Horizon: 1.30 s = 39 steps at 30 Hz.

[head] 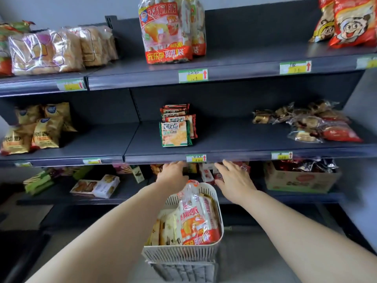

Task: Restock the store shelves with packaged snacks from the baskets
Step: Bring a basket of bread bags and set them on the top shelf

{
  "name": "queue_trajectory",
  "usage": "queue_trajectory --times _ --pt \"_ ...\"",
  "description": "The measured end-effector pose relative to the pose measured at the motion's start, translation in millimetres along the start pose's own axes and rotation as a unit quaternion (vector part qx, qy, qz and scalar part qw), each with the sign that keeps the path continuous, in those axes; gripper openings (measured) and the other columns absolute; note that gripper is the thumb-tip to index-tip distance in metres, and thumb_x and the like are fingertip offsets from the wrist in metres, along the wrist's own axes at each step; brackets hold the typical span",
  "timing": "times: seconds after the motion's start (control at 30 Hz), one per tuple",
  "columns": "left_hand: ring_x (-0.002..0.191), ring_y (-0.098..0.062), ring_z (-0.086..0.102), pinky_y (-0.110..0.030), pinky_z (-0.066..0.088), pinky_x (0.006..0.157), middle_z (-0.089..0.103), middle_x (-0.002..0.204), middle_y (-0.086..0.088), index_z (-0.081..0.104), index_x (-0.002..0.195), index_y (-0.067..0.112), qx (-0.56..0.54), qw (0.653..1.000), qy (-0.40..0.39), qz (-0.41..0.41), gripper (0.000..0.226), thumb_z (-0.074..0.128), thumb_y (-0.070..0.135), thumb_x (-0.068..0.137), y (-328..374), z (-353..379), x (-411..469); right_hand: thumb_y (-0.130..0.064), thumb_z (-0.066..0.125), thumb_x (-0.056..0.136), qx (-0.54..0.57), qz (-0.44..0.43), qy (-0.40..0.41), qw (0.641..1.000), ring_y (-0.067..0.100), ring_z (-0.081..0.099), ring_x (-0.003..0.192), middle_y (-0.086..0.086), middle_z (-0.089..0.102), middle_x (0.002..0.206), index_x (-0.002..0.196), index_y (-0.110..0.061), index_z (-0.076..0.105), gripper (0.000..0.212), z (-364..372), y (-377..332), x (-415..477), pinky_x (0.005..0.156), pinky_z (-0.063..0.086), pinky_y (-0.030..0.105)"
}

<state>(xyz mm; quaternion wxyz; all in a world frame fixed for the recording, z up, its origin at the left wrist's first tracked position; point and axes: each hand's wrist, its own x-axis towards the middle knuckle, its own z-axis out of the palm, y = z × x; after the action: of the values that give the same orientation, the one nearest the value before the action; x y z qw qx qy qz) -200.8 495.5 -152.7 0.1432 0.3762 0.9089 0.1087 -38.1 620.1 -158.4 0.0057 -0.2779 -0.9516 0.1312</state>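
Left grip [173, 176] and right grip [234, 180], both open and empty, hover at the lower shelf [130, 193], with the upright bag [195, 217] in the basket [213, 190] just below, nearer the left.

Top shelf [234, 64] — bagged bread loaves [47, 52] at left, tall red cake packs [165, 31] upright at centre, red cartoon bags [353, 21] at right. Middle shelf [224, 144]: yellow snack bags [40, 127] left, a row of green-edged cracker packs [176, 132] centre, clear-wrapped pastries [314, 123] heaped right. Lower shelf [130, 193] — green packs [38, 181], flat biscuit boxes [95, 185], an open cardboard carton [299, 180] at right.
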Motion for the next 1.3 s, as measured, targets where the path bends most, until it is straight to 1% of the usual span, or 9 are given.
queue_trajectory --times 0.2,0.3,0.43,0.63,0.83,0.97,1.03,1.13,1.3 --pt "0.124 -0.027 0.052 -0.032 0.045 0.099 0.054 0.14 -0.009 0.043 0.146 0.022 -0.04 0.992 -0.097 -0.073 0.049 0.051 0.024 0.098 -32.3 60.0 9.3 -0.031 0.046 0.1 0.013 0.03 -0.085 0.996 0.023 0.016 0.147 0.003 0.02 0.16 0.149 -0.023 0.034 0.051 39.4 15.8 -10.8 0.117 0.023 0.043" --pt "0.124 -0.026 0.053 -0.037 0.043 0.106 0.054 0.139 -0.01 0.041 0.147 0.019 -0.019 0.987 -0.133 -0.089 0.047 0.045 0.017 0.1 -43.9 79.8 16.2 -0.03 0.047 0.099 0.004 0.054 -0.123 0.991 0.024 0.017 0.147 0.004 0.021 0.16 0.149 -0.021 0.034 0.052 59.0 21.3 0.3 0.115 0.026 0.042" --pt "0.113 -0.027 0.057 -0.041 0.053 0.095 0.057 0.127 -0.011 0.042 0.144 0.018 -0.021 0.977 -0.178 -0.114 0.05 0.042 0.009 0.095 -64.6 103.0 30.9 -0.024 0.047 0.099 0.009 0.073 -0.153 0.985 0.024 0.018 0.147 0.006 0.025 0.158 0.146 -0.019 0.038 0.049 86.2 14.0 30.9 0.114 0.029 0.041" --pt "0.105 -0.022 0.059 -0.032 0.057 0.082 0.052 0.126 -0.007 0.049 0.139 0.018 -0.069 0.966 -0.195 -0.156 0.05 0.043 0.004 0.092 -98.9 121.5 64.2 -0.024 0.048 0.096 0.025 0.089 -0.184 0.979 0.026 0.042 0.131 0.004 0.039 0.147 0.143 -0.019 0.04 0.048 125.6 -4.0 78.7 0.101 0.044 0.041" --pt "0.09 -0.017 0.062 -0.02 0.044 0.059 0.057 0.117 -0.003 0.048 0.143 0.018 -0.118 0.945 -0.234 -0.194 0.05 0.045 0.003 0.095 -125.2 144.4 84.7 -0.033 0.045 0.099 0.046 0.132 -0.205 0.969 0.027 0.033 0.14 0.005 0.024 0.158 0.152 -0.02 0.024 0.058 152.7 -7.0 111.1 0.107 0.037 0.042" --pt "0.081 -0.015 0.058 -0.021 0.04 0.052 0.058 0.119 -0.005 0.046 0.143 0.02 -0.117 0.94 -0.257 -0.193 0.048 0.044 0.009 0.097 -139.0 152.0 91.7 -0.035 0.049 0.098 0.071 0.161 -0.235 0.956 0.026 0.051 0.122 0.006 0.047 0.141 0.147 -0.026 0.032 0.052 171.5 -5.2 119.4 0.091 0.048 0.037" --pt "0.079 -0.015 0.058 -0.022 0.042 0.054 0.059 0.118 -0.006 0.046 0.142 0.021 -0.119 0.936 -0.265 -0.198 0.047 0.045 0.012 0.097 -144.5 154.6 93.7 -0.036 0.053 0.097 0.089 0.169 -0.233 0.954 0.026 0.052 0.119 0.005 0.051 0.136 0.145 -0.03 0.038 0.051 180.1 -6.8 120.2 0.087 0.048 0.034" --pt "0.072 -0.01 0.056 -0.02 0.042 0.052 0.058 0.114 -0.003 0.049 0.141 0.021 -0.119 0.933 -0.269 -0.206 0.044 0.046 0.013 0.098 -150.1 158.0 95.0 -0.036 0.06 0.093 0.067 0.183 -0.198 0.961 0.025 0.046 0.121 0.005 0.049 0.134 0.139 -0.032 0.047 0.048 190.0 -10.2 120.3 0.092 0.043 0.032" --pt "0.081 -0.011 0.055 -0.018 0.038 0.051 0.058 0.123 -0.005 0.049 0.142 0.017 -0.112 0.933 -0.272 -0.209 0.043 0.044 0.01 0.1 -152.1 157.0 91.5 -0.023 0.067 0.089 0.099 0.19 -0.141 0.967 0.024 0.044 0.117 0.002 0.048 0.122 0.106 -0.023 0.061 0.018 202.4 -15.1 118.2 0.091 0.042 0.032"
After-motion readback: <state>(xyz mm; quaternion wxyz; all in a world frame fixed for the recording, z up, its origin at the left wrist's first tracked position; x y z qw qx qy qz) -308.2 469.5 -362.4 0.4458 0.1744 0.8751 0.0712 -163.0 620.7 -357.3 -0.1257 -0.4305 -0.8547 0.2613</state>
